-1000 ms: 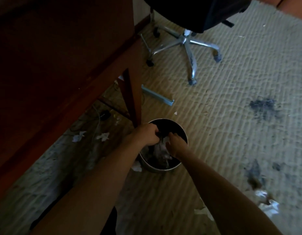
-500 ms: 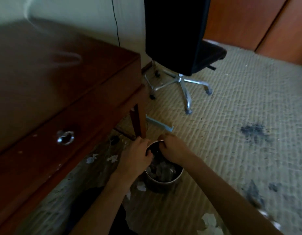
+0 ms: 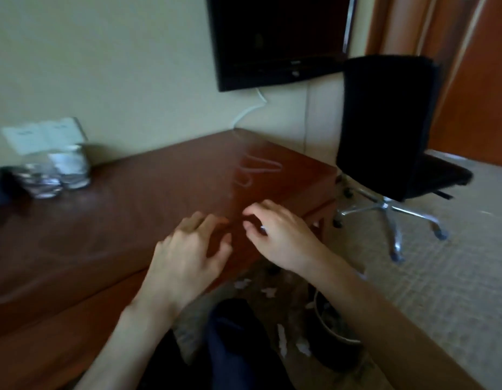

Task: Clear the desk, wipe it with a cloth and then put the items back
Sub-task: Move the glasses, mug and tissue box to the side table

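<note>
A reddish-brown wooden desk (image 3: pixel 126 209) fills the left half of the head view. My left hand (image 3: pixel 187 257) hovers over its front right part with fingers loosely spread, holding nothing. My right hand (image 3: pixel 278 235) is just to its right, above the desk's front edge, fingers relaxed and slightly bent, also with nothing in it. At the desk's far left stand glass tumblers (image 3: pixel 58 173) on a small tray, with a white folded card (image 3: pixel 44 136) behind them against the wall. No cloth is visible.
A round waste bin (image 3: pixel 325 333) with crumpled paper stands on the carpet under my right forearm, with paper scraps (image 3: pixel 268 291) around it. A black swivel chair (image 3: pixel 390 130) stands right of the desk. A dark screen (image 3: pixel 275 38) hangs on the wall.
Both hands rose from the waste bin on the floor to above the desk's front right part. The view swung up from the floor to the desk top and wall.
</note>
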Available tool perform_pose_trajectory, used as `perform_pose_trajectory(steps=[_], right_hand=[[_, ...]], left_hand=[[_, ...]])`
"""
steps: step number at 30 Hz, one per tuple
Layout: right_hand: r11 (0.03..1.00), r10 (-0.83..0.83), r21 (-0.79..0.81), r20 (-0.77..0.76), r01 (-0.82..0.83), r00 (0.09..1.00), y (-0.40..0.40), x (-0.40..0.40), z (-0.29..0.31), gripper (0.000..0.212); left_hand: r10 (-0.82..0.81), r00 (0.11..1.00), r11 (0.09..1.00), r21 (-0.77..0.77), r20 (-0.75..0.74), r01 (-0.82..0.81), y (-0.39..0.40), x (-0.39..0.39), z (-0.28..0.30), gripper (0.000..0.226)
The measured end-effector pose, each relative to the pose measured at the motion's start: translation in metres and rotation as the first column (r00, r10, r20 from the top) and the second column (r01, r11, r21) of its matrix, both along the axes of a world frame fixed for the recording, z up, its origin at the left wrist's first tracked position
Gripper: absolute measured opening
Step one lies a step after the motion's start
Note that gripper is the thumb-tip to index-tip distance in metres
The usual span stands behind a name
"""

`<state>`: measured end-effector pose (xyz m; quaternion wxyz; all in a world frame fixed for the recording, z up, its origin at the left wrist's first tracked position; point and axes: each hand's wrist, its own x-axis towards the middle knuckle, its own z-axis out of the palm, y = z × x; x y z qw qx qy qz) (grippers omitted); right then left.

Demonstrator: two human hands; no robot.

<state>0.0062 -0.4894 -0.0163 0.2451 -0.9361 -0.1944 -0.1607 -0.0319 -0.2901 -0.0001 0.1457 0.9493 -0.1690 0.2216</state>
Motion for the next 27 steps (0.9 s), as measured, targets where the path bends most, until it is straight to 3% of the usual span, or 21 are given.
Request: perform_pose_trajectory(steps=[5, 11, 16, 20, 27], right_hand=[[0.991, 0.121, -0.060, 0.015, -0.120, 0.993, 0.115, 0.053, 0.041, 0.044], [0.963, 0.204, -0.159, -0.102, -0.218, 0.974, 0.241, 0.150, 0.059, 0.050], [0.933, 0.216, -0.246, -0.204, -0.264, 0.955, 0.328, 0.218, 0.054, 0.051], [0.937, 0.223, -0.212, -0.245, -0.276, 0.943, 0.385, 0.269, 0.052, 0.061], [0.959, 0.243, -0.108, -0.158, -0.262, 0.957, 0.459, 0.337, 0.039, 0.076]], left_hand=[[0.221, 0.975, 0.968, 0.131, -0.039, -0.214, 0.113, 0.018, 0.044, 0.032], [0.412, 0.897, 0.904, 0.196, -0.158, -0.381, 0.226, 0.073, 0.067, 0.034], [0.477, 0.857, 0.878, 0.140, -0.197, -0.457, 0.300, 0.130, 0.058, 0.048], [0.566, 0.796, 0.815, 0.005, -0.214, -0.579, 0.349, 0.185, 0.052, 0.068], [0.630, 0.741, 0.742, -0.102, -0.233, -0.662, 0.414, 0.274, 0.024, 0.079]])
